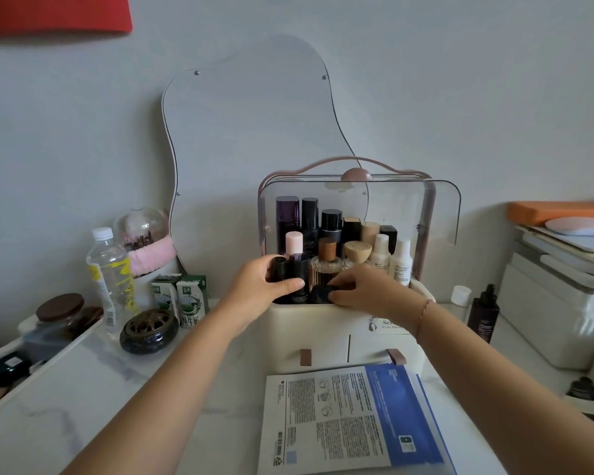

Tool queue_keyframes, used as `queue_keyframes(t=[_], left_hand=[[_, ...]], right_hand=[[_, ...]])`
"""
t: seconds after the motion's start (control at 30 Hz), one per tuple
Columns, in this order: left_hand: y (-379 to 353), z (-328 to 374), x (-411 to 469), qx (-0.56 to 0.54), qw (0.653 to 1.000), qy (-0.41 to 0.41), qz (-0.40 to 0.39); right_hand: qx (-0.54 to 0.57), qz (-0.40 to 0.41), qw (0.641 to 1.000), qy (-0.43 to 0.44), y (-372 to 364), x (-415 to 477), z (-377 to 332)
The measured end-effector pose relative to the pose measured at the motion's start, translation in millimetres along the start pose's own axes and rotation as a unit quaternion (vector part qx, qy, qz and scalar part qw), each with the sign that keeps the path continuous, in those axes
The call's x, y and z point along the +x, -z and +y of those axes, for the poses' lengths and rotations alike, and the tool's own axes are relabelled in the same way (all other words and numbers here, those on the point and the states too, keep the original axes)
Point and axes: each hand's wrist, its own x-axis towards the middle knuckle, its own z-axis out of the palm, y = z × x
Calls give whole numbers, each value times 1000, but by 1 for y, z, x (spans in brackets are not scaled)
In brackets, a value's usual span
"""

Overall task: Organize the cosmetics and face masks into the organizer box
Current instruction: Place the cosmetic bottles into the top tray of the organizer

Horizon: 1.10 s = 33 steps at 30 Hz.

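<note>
box front edge: left hand grips black bottle; right hand pinches black compact
open room: little in organizer box
surface: white marble, face masks near edge

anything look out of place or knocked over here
Nothing is spilled or tipped: the bottles in the organizer box stand upright. Still outside it are the face masks, flat on the table in front of the drawers, and a dark dropper bottle to its right. The left hand grips a black tube at the box's front edge.
</note>
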Motion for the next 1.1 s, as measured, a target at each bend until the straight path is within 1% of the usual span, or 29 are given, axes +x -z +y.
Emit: queue_keyframes(t=[0.1,0.2,0.27,0.33,0.4,0.43,0.47,0.5,0.53,0.57,0.63,0.73,0.83,0.9,1.03,1.1], left_hand=[[-1,-3,-1,9,1000,-2,17],[-2,-3,-4,25,999,-11,39],[-3,-2,-8,22,998,-12,61],[-6,-2,-17,14,994,-21,105],[-11,-2,-36,28,978,-79,191],[-16,-3,-48,45,962,-129,237],[-23,-4,-61,72,944,-181,267],[-31,-4,-71,105,929,-228,271],[-40,-5,-78,138,920,-268,252],[-51,-5,-82,169,914,-298,218],[-69,-7,-84,220,909,-321,151],[-83,-11,-79,292,901,-301,109],[-83,-21,-74,332,901,-266,88],[-82,-26,-72,348,895,-265,80],[-84,-28,-70,334,901,-259,93],[-87,-28,-69,335,902,-253,103]], right_hand=[[51,71,996,3,-4,-6,4],[112,135,984,18,-5,-22,5],[146,195,969,32,-5,-38,10],[181,288,940,29,-2,-56,25],[198,391,899,-1,5,-73,51],[196,438,877,-28,9,-79,67],[188,477,856,-62,13,-83,84],[179,503,839,-101,17,-84,103],[178,514,827,-140,20,-84,121],[188,509,822,-174,22,-81,138],[224,469,825,-220,24,-74,168],[280,380,846,-248,24,-59,197],[284,312,871,-252,23,-47,213],[287,302,874,-249,20,-41,220],[331,319,857,-233,16,-34,231],[330,318,856,-237,14,-33,234]])
